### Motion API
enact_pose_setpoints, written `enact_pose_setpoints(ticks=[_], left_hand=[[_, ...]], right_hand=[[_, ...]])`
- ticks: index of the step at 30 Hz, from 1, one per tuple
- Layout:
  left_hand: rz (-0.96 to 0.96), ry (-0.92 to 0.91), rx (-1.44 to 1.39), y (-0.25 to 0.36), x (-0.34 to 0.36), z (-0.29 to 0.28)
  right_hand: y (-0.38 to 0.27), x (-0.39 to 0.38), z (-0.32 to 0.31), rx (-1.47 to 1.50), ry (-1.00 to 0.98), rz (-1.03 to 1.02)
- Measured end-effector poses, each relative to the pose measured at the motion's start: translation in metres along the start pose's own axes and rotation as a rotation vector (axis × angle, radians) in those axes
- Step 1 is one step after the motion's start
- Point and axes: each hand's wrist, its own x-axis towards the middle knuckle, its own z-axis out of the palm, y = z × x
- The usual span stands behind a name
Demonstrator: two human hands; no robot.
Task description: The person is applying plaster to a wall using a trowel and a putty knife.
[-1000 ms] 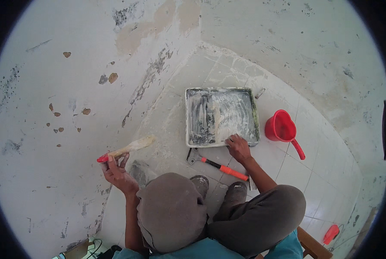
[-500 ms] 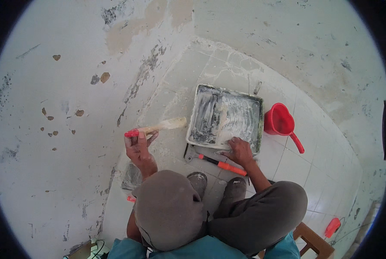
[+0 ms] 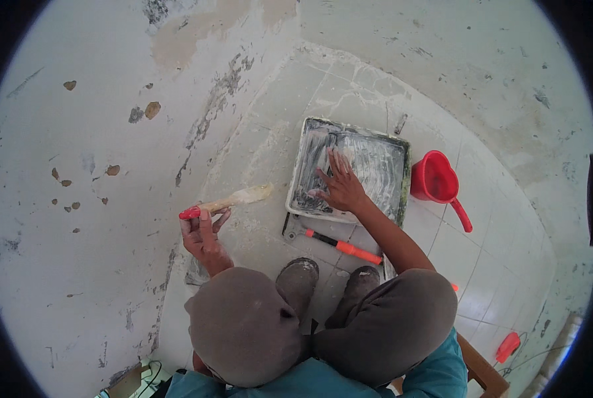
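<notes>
My left hand (image 3: 207, 244) holds a flat paintbrush (image 3: 242, 197) by its red-ended handle, between thumb and fingers. The brush points right, above the floor, with pale white stuff on its bristle end. My right hand (image 3: 343, 188) reaches over the dark paint tray (image 3: 316, 214), fingers stretched out and apart, holding nothing that shows. Its fingertips seem to touch the white smears inside the tray; exact contact is hard to tell. White residue marks both hands. A paint roller handle (image 3: 357, 252), orange and black, lies just below the tray.
A red dipper (image 3: 436, 178) stands right of the tray. Patchy, scraped walls (image 3: 77, 232) close in at left and back. My shoes (image 3: 296, 282) rest on the smeared tile floor (image 3: 270, 149). A wooden stool (image 3: 480, 365) and a red object (image 3: 508, 346) are at lower right.
My right hand has moved from the tray's near edge up and left over its inside, and its fingers have spread. My left hand with the paintbrush has shifted slightly left and down.
</notes>
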Motion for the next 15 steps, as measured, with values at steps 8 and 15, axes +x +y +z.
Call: enact_pose_setpoints(ticks=[8,15], left_hand=[[-0.004,0.021,-0.056,-0.012,0.004,0.006],[-0.036,-0.070,-0.013,-0.011,-0.001,0.014]], right_hand=[[-0.016,-0.035,-0.017,0.135,-0.205,-0.127],[-0.019,-0.085,-0.094,0.838,0.226,0.232]])
